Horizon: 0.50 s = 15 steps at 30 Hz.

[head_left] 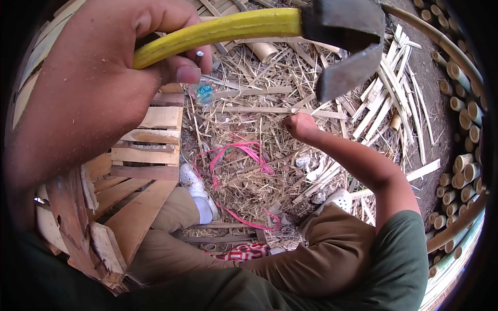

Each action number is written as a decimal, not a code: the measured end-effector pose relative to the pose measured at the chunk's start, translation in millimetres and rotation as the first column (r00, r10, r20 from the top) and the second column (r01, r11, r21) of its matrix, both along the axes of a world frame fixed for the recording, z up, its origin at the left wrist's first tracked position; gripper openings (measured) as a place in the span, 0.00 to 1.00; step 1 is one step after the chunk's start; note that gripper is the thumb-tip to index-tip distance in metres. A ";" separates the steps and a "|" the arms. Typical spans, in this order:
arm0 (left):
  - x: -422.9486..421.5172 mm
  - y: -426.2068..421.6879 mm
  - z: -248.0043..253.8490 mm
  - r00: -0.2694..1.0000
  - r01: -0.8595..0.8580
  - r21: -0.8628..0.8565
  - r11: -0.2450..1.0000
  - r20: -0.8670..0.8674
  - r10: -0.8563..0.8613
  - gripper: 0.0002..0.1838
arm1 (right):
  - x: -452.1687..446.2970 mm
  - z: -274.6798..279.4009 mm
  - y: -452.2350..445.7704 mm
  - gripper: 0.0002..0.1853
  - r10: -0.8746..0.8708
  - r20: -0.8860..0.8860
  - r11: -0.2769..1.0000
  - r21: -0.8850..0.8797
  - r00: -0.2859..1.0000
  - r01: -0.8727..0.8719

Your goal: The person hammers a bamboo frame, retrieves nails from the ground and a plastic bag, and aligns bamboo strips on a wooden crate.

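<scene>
Close to the camera at upper left, my left hand (104, 78) is wrapped round the yellow handle of a hammer-like tool (233, 28). Its dark metal head (345, 36) has a curved, flat end and hangs at the top, right of centre. A small shiny metal tip (199, 53), like a nail head, shows between the fingers and thumb. My right hand (302, 126) is closed, lower down over the littered ground, near a thin wooden strip (332, 113). What its fingers hold, if anything, is too small to make out.
Slatted wooden pieces (150, 135) stand at the left. Pink ribbon (249, 150) and a plastic wrapper (204, 93) lie among straw and shavings. Split strips (394, 83) are piled at upper right; cut bamboo poles (464, 119) line the right edge. My legs and white shoes (194, 181) are below.
</scene>
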<state>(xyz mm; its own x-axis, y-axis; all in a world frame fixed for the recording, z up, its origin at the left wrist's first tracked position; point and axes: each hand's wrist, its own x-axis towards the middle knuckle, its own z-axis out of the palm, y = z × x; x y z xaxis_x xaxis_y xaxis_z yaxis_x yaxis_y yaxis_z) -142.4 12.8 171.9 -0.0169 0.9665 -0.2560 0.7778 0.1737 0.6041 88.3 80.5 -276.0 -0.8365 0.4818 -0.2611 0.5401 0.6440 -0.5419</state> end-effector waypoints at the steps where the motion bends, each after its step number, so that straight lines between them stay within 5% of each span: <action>1: -0.2 -0.2 0.2 1.000 -0.011 -0.016 1.000 0.025 0.011 0.26 | -0.6 2.6 1.4 0.06 0.059 0.026 0.998 0.035 0.998 -0.060; 5: -2.1 -1.1 0.5 0.995 0.057 0.037 0.998 -0.089 -0.054 0.27 | -1.5 -17.8 7.4 0.06 0.153 -0.038 0.983 0.111 0.988 -0.148; 10: 0.3 1.4 2.9 0.985 0.088 -0.014 0.996 -0.147 -0.089 0.28 | -14.5 -2.6 9.3 0.08 0.218 0.226 0.959 0.134 0.949 -0.252; 15: -1.7 -1.4 2.7 0.985 0.061 0.060 0.996 -0.166 -0.050 0.27 | -19.1 1.4 9.6 0.10 0.331 0.244 0.919 0.135 0.911 -0.370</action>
<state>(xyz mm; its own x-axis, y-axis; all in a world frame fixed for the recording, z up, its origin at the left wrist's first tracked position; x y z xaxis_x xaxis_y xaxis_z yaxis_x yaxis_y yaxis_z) -144.1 11.5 174.6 0.0005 0.9816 -0.1910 0.8748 0.0922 0.4757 69.2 90.2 -274.6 -0.8939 0.2215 -0.3896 0.3511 0.8865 -0.3013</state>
